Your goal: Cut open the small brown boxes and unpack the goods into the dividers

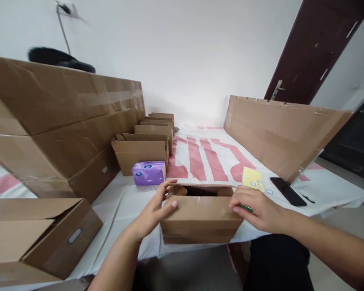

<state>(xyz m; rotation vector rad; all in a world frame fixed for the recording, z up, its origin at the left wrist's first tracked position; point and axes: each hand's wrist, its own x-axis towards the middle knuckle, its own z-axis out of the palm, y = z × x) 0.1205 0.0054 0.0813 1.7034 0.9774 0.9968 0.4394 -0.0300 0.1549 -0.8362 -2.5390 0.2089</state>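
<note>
A brown cardboard box (pixel 200 218) stands at the table's front edge, its top partly open with a dark gap along the far side. My left hand (pixel 159 208) grips the box's left top corner, thumb on the front flap and fingers around the side. At the right top corner, my right hand (pixel 256 207) is closed and rests against the box. A slim green object (pixel 246 207) pokes out of its fingers; its kind cannot be made out. What lies inside the box is hidden.
Left of the box are a purple tissue pack (pixel 149 173), a row of open boxes (pixel 141 155), stacked cartons (pixel 87 121) and a labelled box (pixel 63 238). To the right lie a yellow sticker sheet (pixel 252 178), a black phone (pixel 288 191) and an upright cardboard panel (pixel 279 137).
</note>
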